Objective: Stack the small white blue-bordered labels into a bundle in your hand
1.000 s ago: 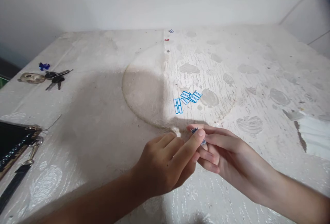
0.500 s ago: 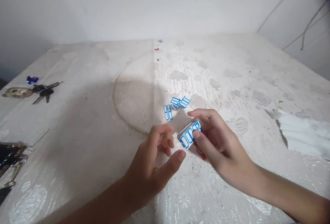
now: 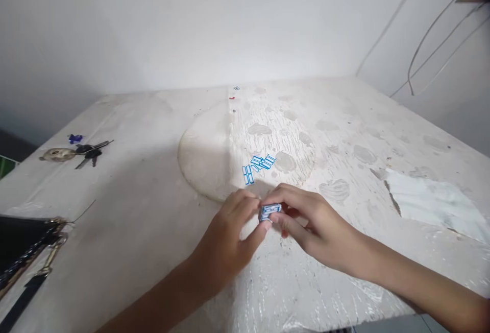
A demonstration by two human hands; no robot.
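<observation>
A small block (image 3: 270, 212), white with blue-outlined rectangles on its face, is held up in front of me above the table. My right hand (image 3: 302, 218) pinches its right side between thumb and fingers. My left hand (image 3: 235, 231) closes at the block's left end, its thumb tip at the lower left corner and its fingertips at the upper left, partly hidden. Just beyond the hands lie several flat white pieces with blue outlines (image 3: 262, 162), some overlapping. One similar piece (image 3: 248, 174) rests slightly apart on the left.
Keys (image 3: 90, 153) with a pale fob and a shiny blue scrap (image 3: 75, 139) lie at left. A black bag (image 3: 23, 246) with a metal clasp sits at near left. A white cloth-like sheet (image 3: 429, 203) lies at right. Red scrap (image 3: 231, 98) at the back; wires (image 3: 413, 62) hang by the wall.
My left hand has moved in from beside the block to its left end. The right hand has turned the block flatter and brought it slightly left. The view has tilted up.
</observation>
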